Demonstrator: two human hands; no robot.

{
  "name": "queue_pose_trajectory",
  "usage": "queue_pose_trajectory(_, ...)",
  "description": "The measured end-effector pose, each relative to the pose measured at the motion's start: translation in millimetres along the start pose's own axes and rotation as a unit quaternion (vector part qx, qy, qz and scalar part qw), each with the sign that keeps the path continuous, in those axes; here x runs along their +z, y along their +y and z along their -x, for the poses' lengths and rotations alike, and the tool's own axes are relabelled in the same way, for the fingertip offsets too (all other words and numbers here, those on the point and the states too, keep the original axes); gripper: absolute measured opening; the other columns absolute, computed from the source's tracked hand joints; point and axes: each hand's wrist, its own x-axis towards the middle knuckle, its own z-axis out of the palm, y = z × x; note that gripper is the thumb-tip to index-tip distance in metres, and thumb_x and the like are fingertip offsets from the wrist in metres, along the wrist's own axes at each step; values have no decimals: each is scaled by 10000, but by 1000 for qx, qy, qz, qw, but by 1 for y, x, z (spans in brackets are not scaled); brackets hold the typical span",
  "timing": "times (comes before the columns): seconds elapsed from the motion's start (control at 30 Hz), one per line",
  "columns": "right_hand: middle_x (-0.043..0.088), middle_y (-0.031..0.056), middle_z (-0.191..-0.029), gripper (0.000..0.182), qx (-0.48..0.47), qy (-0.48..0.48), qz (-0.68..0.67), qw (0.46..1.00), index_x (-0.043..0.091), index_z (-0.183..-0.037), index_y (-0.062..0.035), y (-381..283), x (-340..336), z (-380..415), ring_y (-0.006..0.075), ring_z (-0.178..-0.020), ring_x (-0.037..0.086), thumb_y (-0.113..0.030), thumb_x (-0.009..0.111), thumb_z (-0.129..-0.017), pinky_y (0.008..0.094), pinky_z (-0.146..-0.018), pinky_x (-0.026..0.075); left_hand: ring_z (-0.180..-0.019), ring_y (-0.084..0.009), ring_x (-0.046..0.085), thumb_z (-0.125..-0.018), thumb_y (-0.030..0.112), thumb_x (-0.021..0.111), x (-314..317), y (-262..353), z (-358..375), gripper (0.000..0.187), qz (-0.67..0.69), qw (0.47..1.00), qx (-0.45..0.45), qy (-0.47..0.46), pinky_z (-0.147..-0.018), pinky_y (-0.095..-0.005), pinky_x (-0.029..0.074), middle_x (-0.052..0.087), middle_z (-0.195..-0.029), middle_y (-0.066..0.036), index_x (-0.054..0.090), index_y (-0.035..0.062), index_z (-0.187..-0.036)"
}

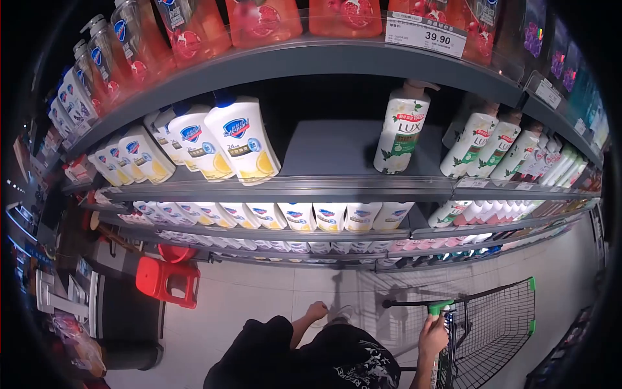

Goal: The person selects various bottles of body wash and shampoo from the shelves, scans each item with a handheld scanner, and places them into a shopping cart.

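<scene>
My right hand [435,336] is wrapped around the handle of a wire shopping cart [495,324] with green corner pieces, at the lower right. My left hand [317,310] hangs in front of my body over the tiled floor, its fingers curled in with nothing visible in them. It touches neither shelf nor cart. Ahead, a white Lux pump bottle [402,131] stands alone on the shelf. Left of it are white and yellow Safeguard bottles [243,141], the front ones leaning slightly in the wide-angle view.
Red pump bottles [262,21] line the upper shelf above a price tag [426,34] reading 39.90. More Safeguard bottles [300,216] fill a lower shelf [311,236]. A red plastic stool [167,280] stands on the floor at left, beside a dark bin-like object [129,324].
</scene>
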Motion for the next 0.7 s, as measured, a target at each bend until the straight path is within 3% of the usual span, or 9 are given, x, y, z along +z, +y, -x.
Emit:
queue_pose_trajectory(0.13, 652, 146, -684, 310, -9, -2, 16, 1000, 548, -917, -61, -21, 4, 26, 371, -581, 640, -371, 538, -937, 470, -504, 489, -783, -231, 705, -733, 225, 644, -11, -33, 5, 258, -52, 997, 27, 51, -760, -355, 567, 710, -885, -150, 718, 45, -903)
queue_pose_trajectory(0.23, 657, 163, -704, 341, -26, 1, 25, 999, 557, -925, -56, -36, 9, 44, 378, -604, 649, -393, 516, -946, 474, -523, 503, -771, -195, 697, -748, 197, 640, -14, -47, 14, 272, -5, 1000, -17, 14, -699, -333, 573, 703, -854, -140, 697, 18, -945)
queue_pose_trajectory(0.3, 649, 189, -706, 350, -27, -11, -4, 1000, 570, -985, -51, -47, 5, 57, 395, -602, 641, -394, 503, -951, 492, -538, 507, -765, -187, 685, -768, 167, 637, -16, -45, 30, 305, 137, 990, -11, -9, -656, -312, 567, 693, -827, -137, 662, -12, -1014)
queue_pose_trajectory(0.43, 638, 199, -691, 334, -33, 1, -44, 998, 570, -1040, -47, -75, 4, 79, 400, -601, 636, -363, 517, -949, 492, -539, 503, -748, -194, 687, -781, 135, 639, -44, -53, 71, 325, 172, 985, -18, -15, -650, -310, 565, 691, -822, -146, 634, -30, -1061)
queue_pose_trajectory(0.5, 630, 195, -678, 310, -52, 35, -57, 996, 563, -1035, -49, -88, 5, 90, 397, -582, 629, -345, 537, -944, 479, -511, 492, -777, -198, 692, -775, 163, 654, -65, -62, 77, 292, 83, 994, 71, 32, -699, -311, 555, 700, -846, -143, 656, 4, -1020)
queue_pose_trajectory(0.57, 630, 183, -673, 339, -32, 10, -72, 997, 569, -1070, -48, -101, 8, 97, 385, -579, 637, -360, 533, -943, 476, -499, 495, -820, -209, 693, -784, 152, 657, -94, -55, 91, 240, 34, 988, 132, 75, -761, -306, 534, 707, -862, -137, 665, 30, -991)
queue_pose_trajectory(0.7, 621, 168, -646, 365, -52, 2, -68, 996, 574, -1105, -45, -118, 15, 122, 369, -545, 636, -367, 539, -938, 465, -464, 491, -839, -199, 688, -847, 110, 619, -137, 36, 106, 195, 63, 971, 213, 86, -720, -306, 535, 704, -895, -131, 637, 32, -1024)
